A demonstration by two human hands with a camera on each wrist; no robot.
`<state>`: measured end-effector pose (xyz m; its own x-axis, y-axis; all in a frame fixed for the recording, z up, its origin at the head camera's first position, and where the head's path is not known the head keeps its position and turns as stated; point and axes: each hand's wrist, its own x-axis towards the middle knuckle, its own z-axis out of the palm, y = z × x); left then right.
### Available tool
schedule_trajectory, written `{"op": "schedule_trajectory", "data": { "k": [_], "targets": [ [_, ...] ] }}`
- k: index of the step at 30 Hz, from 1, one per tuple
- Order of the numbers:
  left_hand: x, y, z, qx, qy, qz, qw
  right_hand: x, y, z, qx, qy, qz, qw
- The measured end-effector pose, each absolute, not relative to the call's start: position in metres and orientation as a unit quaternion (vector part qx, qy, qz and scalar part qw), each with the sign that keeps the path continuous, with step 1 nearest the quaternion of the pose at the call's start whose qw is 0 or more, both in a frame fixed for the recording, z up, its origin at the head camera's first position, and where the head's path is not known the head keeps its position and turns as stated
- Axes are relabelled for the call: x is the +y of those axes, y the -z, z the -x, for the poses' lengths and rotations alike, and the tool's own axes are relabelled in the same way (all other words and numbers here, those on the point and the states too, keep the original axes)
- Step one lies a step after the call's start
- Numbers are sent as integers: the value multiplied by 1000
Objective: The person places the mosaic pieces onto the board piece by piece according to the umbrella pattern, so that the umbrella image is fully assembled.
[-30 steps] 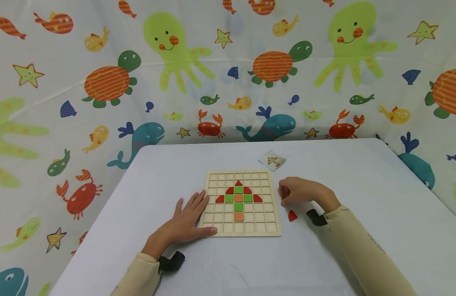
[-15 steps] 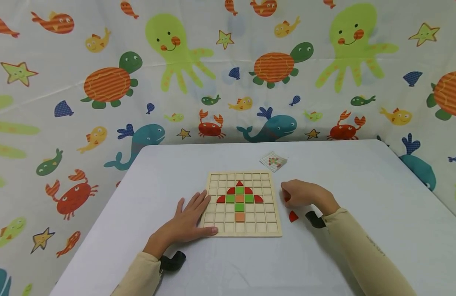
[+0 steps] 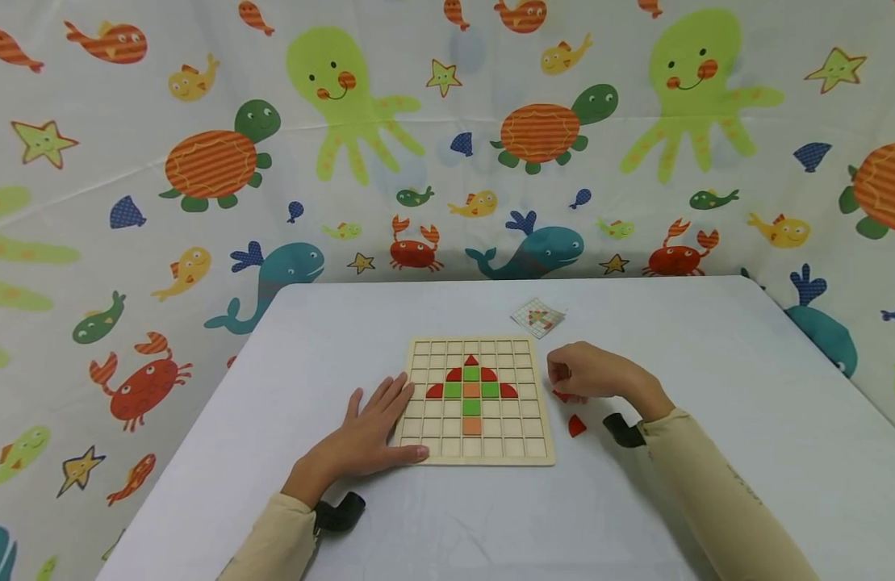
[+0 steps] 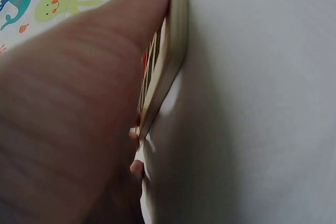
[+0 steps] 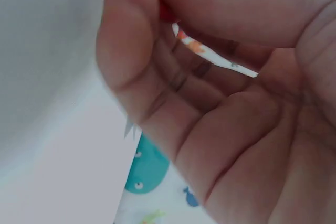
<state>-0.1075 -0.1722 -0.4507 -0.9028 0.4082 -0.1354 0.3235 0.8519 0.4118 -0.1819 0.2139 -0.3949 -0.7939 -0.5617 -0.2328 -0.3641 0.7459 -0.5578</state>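
A square wooden grid board (image 3: 512, 450) lies on the white table, bearing red, green and orange tiles in an arrow-like shape. My left hand (image 3: 365, 436) rests on its left side, fingers spread, thumb on the front edge; the left wrist view shows the board's rim (image 4: 176, 30) beside that hand. Just right of the board, my right hand (image 3: 595, 373) pinches a small red tile (image 5: 168, 13) between thumb and fingertips. Most of this tile is hidden by the fingers. A second red tile (image 3: 577, 425), shaped like a quarter circle, lies loose below the right hand.
Behind the board's right corner lies a small pattern card (image 3: 538, 317) printed with a similar figure. A curtain (image 3: 447, 234) with sea animals hangs behind the table (image 3: 345, 323). Dark wrist cameras sit at both cuffs.
My right hand has turned and shifted slightly, and the pinched red tile shows again below its fingers. The left hand stays on the board. The head view has moved a little.
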Motion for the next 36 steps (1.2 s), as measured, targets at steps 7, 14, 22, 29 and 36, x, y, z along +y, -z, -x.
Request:
{"op": "schedule_trajectory", "data": {
  "k": [7,14,22,29,36],
  "targets": [
    [-173,451,107,956,-195,-191,111,202,394,178,875,340,286,192],
    [-174,452,107,956,-195,-192,109,182,395,168,838,394,318,203],
    [-174,451,106,954,-199,-193,110,155,406,156,815,408,358,201],
    [-174,450,107,954,-194,-197,112,136,416,145,807,416,368,198],
    [-175,449,107,954,-197,-197,110,122,422,135,813,397,377,196]
  ]
}}
